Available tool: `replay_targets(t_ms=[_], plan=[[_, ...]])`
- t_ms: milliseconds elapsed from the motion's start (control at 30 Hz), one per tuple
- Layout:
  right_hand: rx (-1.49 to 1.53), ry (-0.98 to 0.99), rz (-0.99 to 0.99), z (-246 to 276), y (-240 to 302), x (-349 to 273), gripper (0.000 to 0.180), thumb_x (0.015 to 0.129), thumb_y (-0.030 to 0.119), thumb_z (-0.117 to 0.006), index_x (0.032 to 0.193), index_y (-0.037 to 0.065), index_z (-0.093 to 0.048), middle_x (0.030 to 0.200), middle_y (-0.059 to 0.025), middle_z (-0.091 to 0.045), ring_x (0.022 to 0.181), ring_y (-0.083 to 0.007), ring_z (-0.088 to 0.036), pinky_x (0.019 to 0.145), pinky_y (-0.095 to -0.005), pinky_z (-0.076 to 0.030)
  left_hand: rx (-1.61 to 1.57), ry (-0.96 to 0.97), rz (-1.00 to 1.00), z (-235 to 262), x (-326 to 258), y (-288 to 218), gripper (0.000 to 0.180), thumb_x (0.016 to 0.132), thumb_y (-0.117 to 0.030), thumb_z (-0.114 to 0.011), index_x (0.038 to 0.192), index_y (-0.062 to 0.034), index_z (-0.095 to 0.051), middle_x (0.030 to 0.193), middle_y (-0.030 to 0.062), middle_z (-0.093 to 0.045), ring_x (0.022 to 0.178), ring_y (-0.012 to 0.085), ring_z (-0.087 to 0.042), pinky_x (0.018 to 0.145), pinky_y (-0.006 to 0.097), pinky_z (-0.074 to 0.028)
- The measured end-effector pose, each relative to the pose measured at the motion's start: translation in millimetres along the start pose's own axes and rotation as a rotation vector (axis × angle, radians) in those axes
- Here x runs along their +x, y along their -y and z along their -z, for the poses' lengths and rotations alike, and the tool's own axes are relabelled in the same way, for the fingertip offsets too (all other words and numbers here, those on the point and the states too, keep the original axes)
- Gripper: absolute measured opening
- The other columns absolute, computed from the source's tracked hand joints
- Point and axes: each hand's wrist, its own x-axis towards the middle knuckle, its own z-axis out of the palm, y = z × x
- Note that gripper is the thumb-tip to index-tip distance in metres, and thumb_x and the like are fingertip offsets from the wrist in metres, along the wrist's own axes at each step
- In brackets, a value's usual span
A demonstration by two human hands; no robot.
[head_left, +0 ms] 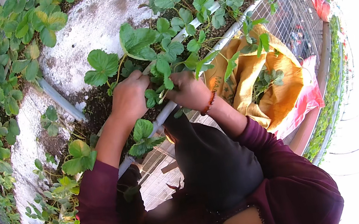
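Both my hands are in among the leaves of a strawberry plant [163, 70] in a bed of dark soil. My left hand [129, 96] is closed at the base of the plant, its fingertips partly hidden by leaves. Close to its right, my right hand [189, 90] is closed with fingers bent around the plant's stems; pale stem ends show beside its fingertips. A narrow gap with small leaves separates the two hands. More strawberry leaves [105, 65] rise just beyond my left hand.
A white pipe [228, 35] edges the bed under my right wrist. To the right, an open yellow-brown sack [286, 88] holds cut leaves beside a pink bag [299, 109]. White sheeting [82, 31] covers ground beyond, with a grey pipe [62, 100] across it. Wire mesh [288, 15] stands at far right.
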Motion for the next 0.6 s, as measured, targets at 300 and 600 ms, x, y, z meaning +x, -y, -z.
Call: replay_targets(t_ms=[300,600], plan=[[-0.284,-0.216,0.084,-23.7,2.9,-3.9,0.018,0.068,0.021,-0.071,0.076,0.009,-0.061,0.065,-0.0104,-0.06,0.059,-0.0305,-0.061,0.053,-0.0408,-0.049,0.028,0.029,0.023,4.2,3.3,-3.6,0.024,0.066,-0.013,-0.07,0.087,-0.003,-0.064,0.088,0.0118,-0.058,0.077,0.0353,-0.061,0.066,0.043,-0.05],[-0.265,-0.254,0.105,-26.8,2.1,-3.7,0.014,0.066,0.017,-0.068,0.073,0.008,-0.059,0.064,-0.01,-0.06,0.057,-0.0297,-0.061,0.051,-0.0412,-0.049,0.037,-0.068,0.02,-7.2,1.7,-5.3,0.029,0.067,-0.015,-0.07,0.092,-0.0016,-0.062,0.088,0.0147,-0.059,0.076,0.0371,-0.061,0.066,0.044,-0.05]])
